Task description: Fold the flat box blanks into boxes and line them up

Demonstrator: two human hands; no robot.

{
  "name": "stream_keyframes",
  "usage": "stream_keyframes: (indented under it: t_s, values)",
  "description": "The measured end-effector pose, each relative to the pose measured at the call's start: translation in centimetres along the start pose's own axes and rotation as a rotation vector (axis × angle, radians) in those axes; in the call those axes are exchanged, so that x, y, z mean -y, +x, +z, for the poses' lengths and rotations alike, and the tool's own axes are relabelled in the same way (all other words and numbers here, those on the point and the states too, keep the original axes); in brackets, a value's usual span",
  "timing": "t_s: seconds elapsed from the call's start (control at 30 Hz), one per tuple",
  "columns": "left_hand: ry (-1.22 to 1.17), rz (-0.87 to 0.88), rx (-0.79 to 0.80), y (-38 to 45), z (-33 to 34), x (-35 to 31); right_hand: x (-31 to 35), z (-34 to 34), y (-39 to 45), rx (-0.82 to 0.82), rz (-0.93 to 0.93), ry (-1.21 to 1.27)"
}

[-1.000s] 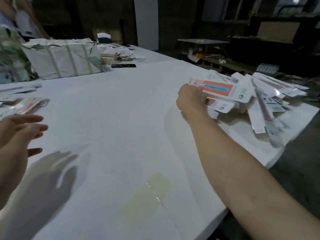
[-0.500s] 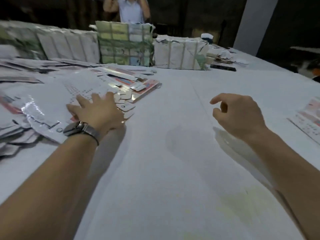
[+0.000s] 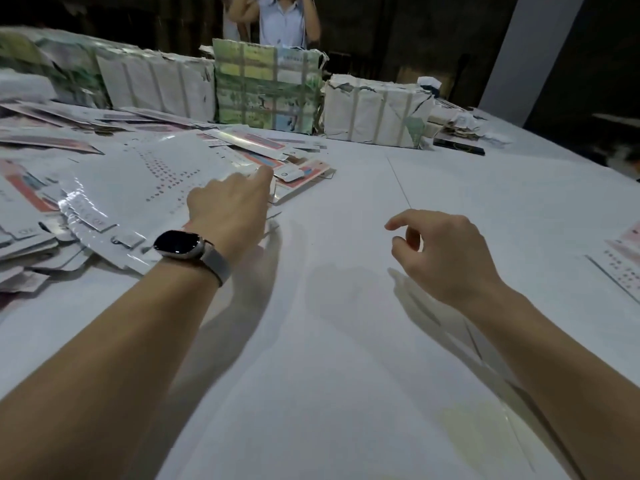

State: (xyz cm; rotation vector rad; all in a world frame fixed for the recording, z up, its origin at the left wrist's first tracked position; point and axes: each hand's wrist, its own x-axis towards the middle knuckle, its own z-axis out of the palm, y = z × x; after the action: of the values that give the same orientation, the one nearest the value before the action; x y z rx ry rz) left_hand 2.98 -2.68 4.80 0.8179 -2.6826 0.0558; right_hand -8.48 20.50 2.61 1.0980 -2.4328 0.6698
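Note:
A wide heap of flat box blanks (image 3: 145, 174), white with pink and red print, covers the left part of the white table (image 3: 346, 341). My left hand (image 3: 230, 206), with a watch on its wrist, lies on the heap's right edge. Its fingers curl down out of sight onto a blank and the thumb stretches forward over the top sheet. My right hand (image 3: 446, 254) hovers above bare table to the right, fingers loosely curled, holding nothing. More blanks (image 3: 623, 265) lie at the right edge of the view.
Wrapped bundles stand in a row along the back: white ones (image 3: 374, 112) and a green printed one (image 3: 266, 88). A person (image 3: 280, 19) stands behind them. A black phone (image 3: 457, 147) lies at back right. A yellowish patch (image 3: 478, 427) marks the near table.
My view swung from the right-hand pile to the left heap. My left hand went from flat with spread fingers to curled at the heap's edge. The right hand barely moved.

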Motion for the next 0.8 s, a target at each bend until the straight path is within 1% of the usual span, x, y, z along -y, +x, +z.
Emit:
stream_keyframes:
  t_s: [0.07, 0.13, 0.17, 0.23, 0.3, 0.4, 0.5, 0.57, 0.67, 0.73, 0.8]
  values:
    - [-0.053, 0.046, -0.162, -0.2, -1.5, -0.6, 0.2, -0.1, 0.1, -0.031, -0.005, 0.020]
    - [-0.179, 0.106, -0.315, -0.6, -2.9, -1.6, 0.4, -0.2, 0.2, -0.075, -0.012, 0.044]
    - [-0.282, 0.137, -0.362, -0.8, -3.4, -2.2, 0.5, -0.3, 0.3, -0.097, -0.016, 0.060]
    - [-0.509, 0.172, -0.374, -1.1, -3.9, -3.4, 0.9, -0.6, 0.7, -0.138, -0.015, 0.103]
    - [-0.720, 0.153, -0.306, -1.4, -3.7, -4.2, 1.4, -0.9, 1.4, -0.168, -0.007, 0.151]
    - [-0.923, 0.123, -0.195, -1.8, -2.7, -5.1, 2.4, -1.3, 2.6, -0.190, 0.007, 0.217]
    - [-1.185, 0.019, -0.041, -2.2, -1.7, -5.8, 3.1, -1.5, 3.3, -0.171, 0.057, 0.308]
    - [-1.314, -0.020, 0.086, -2.5, -1.3, -6.3, 3.5, -1.5, 3.7, -0.123, 0.117, 0.504]
    - [-1.381, 0.011, 0.284, -2.9, -1.2, -7.0, 4.2, -1.3, 3.8, -0.075, 0.172, 0.896]
    - [-1.476, 0.051, 0.433, -3.1, -1.5, -7.4, 4.4, -1.0, 3.6, -0.074, 0.181, 1.020]
    - [-1.623, 0.078, 0.564, -3.2, -1.5, -7.8, 4.2, -0.9, 3.4, -0.087, 0.196, 1.042]
